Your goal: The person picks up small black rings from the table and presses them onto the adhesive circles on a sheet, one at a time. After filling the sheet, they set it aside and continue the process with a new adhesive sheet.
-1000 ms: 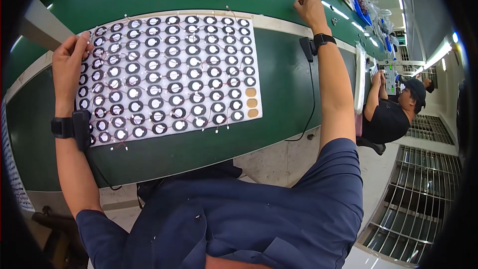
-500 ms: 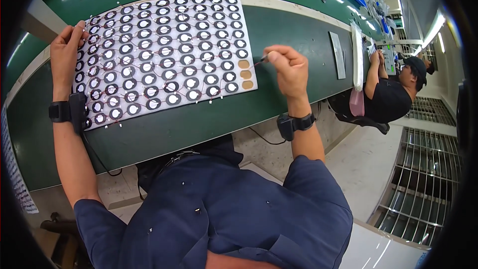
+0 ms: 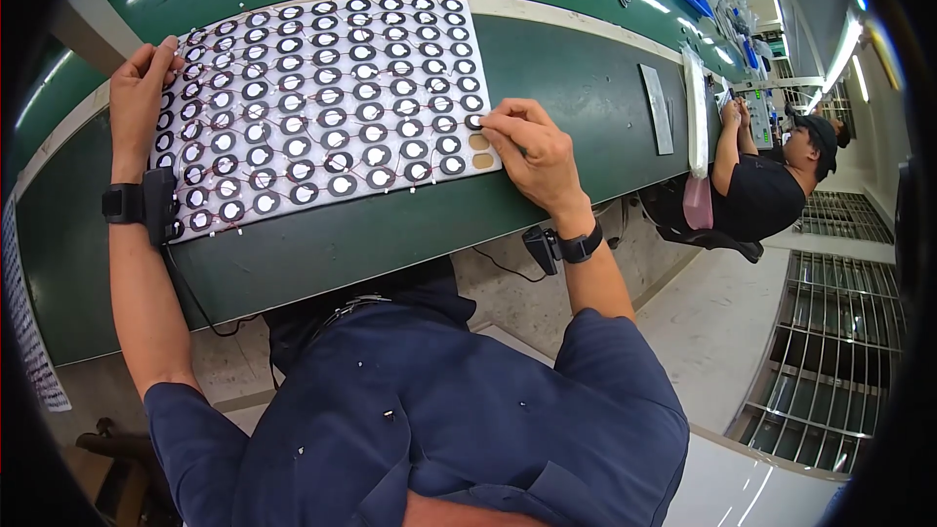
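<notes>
A white sheet (image 3: 429, 168) lies on the green bench, covered with rows of small round black discs with white centres (image 3: 337, 139) and thin dark-red wires. At its right edge my right hand (image 3: 535, 151) pinches one black disc (image 3: 473, 122) between thumb and fingertips, against the end of a row. Just nearer to me, two tan oval spots (image 3: 482, 161) show on the sheet. My left hand (image 3: 142, 102) stays at the sheet's far left edge, fingers bent together; what lies between the fingertips is hidden.
The green bench (image 3: 576, 78) runs on to the right, with a flat grey metal bar (image 3: 656, 107) and a long white strip (image 3: 695, 112) on it. Further right a person in black (image 3: 766, 176) sits at the bench. A grey post (image 3: 93, 24) stands beyond my left hand.
My right hand has moved left and down onto the sheet's edge with the disc. The uppermost of the three tan spots is now covered. My left hand stays at the left edge.
</notes>
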{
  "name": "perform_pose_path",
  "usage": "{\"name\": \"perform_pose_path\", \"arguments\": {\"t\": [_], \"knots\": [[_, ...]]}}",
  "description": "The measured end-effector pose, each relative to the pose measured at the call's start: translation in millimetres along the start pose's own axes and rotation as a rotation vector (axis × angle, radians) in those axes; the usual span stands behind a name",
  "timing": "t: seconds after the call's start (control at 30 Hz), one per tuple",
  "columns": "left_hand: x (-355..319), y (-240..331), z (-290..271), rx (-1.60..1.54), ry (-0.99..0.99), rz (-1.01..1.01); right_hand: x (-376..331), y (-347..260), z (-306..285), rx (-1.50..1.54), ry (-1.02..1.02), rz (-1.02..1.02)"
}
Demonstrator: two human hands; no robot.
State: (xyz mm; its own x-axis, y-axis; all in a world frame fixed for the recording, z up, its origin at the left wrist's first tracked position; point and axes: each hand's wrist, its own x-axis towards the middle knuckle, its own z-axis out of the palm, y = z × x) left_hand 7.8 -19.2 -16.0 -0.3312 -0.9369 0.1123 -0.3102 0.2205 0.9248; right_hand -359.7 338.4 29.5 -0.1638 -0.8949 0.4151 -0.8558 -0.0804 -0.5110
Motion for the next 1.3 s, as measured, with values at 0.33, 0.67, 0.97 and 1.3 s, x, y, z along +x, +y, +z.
{"name": "perform_pose_path", "arguments": {"t": [0.33, 0.67, 0.97, 1.3], "knots": [[5, 4, 3, 0.006, 0.020, 0.020, 10, -16, -8, -0.156, -0.108, -0.007], [-1, -4, 1, -0.044, -0.004, -0.012, 106, 100, -49, -0.346, 0.040, -0.031], [-6, 11, 9, -0.066, 0.026, -0.043, 247, 234, -37, -0.794, -0.267, -0.007], [1, 7, 9, -0.036, 0.008, -0.006, 236, 233, -40, -0.730, -0.265, -0.095]]}}
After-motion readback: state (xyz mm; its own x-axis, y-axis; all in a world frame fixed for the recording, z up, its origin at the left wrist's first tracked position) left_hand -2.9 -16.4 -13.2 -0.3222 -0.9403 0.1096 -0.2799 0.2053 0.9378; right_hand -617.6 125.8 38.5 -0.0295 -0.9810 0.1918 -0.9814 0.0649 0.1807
